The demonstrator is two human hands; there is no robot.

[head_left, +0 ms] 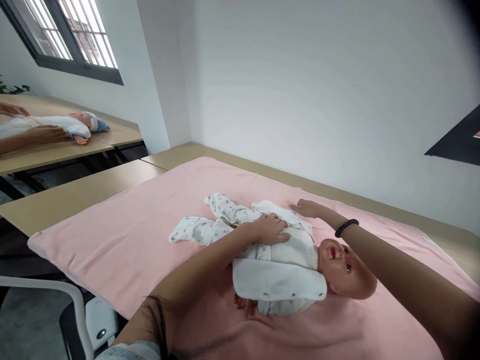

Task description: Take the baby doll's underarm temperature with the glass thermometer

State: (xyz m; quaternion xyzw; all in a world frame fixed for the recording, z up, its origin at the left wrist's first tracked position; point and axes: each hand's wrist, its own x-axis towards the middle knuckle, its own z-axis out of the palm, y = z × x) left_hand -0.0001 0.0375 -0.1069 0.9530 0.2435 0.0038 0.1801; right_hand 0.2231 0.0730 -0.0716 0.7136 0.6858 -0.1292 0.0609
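A baby doll (pixel 347 272) lies on its back on a pink blanket (pixel 123 240), its head toward the right. It wears printed footed pants (pixel 202 230) and a white baby jacket (pixel 281 280) whose snap-lined front is spread to the near side. My left hand (pixel 269 229) rests open on the doll's belly, fingers lying over the cloth. Across the doll's far side, my right hand (pixel 306 207) has its fingers closed at the edge of the white jacket. The fingertips are partly hidden there. One doll hand (pixel 245 304) shows below the jacket's near side.
The blanket covers most of a wooden table (pixel 108 185) against a white wall. On another table at the left, another person's hands (pixel 41 134) touch a second doll (pixel 80 122) in a blue-and-white hat. A white chair frame (pixel 77 300) stands at the lower left.
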